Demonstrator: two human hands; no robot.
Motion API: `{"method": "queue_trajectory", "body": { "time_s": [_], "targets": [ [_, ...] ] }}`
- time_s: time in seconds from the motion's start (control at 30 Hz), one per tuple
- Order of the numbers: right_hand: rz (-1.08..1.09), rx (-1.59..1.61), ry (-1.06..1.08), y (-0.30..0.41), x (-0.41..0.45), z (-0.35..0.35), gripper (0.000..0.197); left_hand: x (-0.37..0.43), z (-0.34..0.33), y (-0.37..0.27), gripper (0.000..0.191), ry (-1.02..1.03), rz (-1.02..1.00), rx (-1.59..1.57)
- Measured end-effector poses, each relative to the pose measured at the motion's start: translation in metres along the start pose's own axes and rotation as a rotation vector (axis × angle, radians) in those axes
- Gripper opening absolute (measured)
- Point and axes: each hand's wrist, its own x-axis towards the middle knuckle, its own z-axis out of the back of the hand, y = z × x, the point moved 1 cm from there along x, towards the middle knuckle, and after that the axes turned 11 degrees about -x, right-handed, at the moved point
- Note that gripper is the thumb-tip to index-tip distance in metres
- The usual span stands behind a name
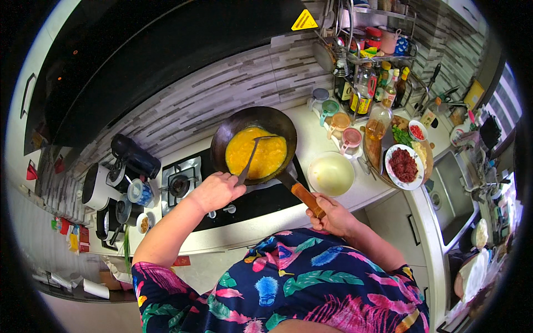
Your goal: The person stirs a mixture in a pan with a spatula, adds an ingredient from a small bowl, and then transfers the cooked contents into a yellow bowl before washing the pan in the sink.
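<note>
My left hand (220, 192) grips the handle of a dark spatula (250, 160), its blade resting in yellow egg liquid (266, 156). The egg spreads over the bottom of a dark wok (222, 129) on the right side of the gas cooktop (250, 210). With my right hand (331, 213) I hold the wok's wooden handle (307, 199) near its end. A pale bowl (331, 174) with a little yellow residue stands on the counter to the right of the wok.
Lidded seasoning jars (339, 125) line the counter near a bottle rack (385, 58). Further right, a wooden board (372, 147) carries a plate of dark red minced meat (404, 165) and chopped greens (401, 136). The sink (452, 191) lies beyond. Pots (129, 208) stand left of the free burner (180, 185).
</note>
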Motion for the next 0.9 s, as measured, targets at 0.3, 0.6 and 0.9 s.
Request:
{"method": "queue_trajectory", "body": {
  "time_s": [0.3, 0.6, 0.9],
  "targets": [
    [-0.117, -0.372, -0.047, 0.005, 0.009, 0.043, 0.044, -0.015, 0.09, 0.048, 0.022, -0.571, 0.853, -0.857],
    [-0.152, -0.292, -0.467, -0.05, 0.033, 0.158, 0.045, -0.023, 0.096, 0.106, 0.027, -0.461, 1.086, -0.932],
    [-0.034, -0.011, -0.322, -0.058, 0.079, 0.182, 0.044, -0.058, -0.064, 0.074, 0.028, -1.117, 1.07, -1.692]
  ]
}}
